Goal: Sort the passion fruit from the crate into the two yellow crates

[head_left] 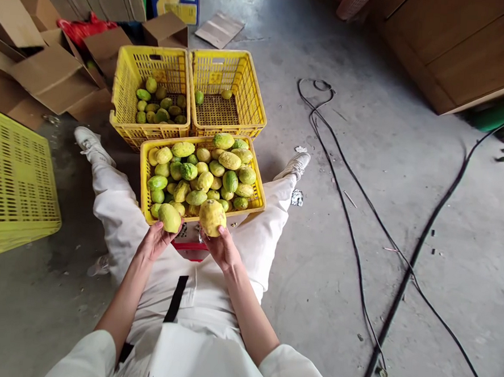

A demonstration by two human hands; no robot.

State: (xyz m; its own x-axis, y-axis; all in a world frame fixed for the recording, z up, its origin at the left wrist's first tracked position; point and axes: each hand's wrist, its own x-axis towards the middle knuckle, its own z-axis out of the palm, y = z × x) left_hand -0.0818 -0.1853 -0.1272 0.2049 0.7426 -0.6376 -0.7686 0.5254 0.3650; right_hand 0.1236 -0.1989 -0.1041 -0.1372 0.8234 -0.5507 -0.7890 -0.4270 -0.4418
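Note:
My left hand is closed around a yellow-green passion fruit, held just over the near edge of a full yellow crate. In my right hand is a larger, yellower passion fruit with dark specks on its skin. The two fruits are apart, side by side. Directly beyond them, the full yellow crate sits between my legs, heaped with green and yellow passion fruit. Behind it stand two more yellow crates: the left crate has several fruits inside, and the right crate has two.
Open cardboard boxes and a red plastic bag lie at the back left. A tall yellow-green crate stands at the left. Black cables run across the concrete floor on the right, below a brown cabinet-like block.

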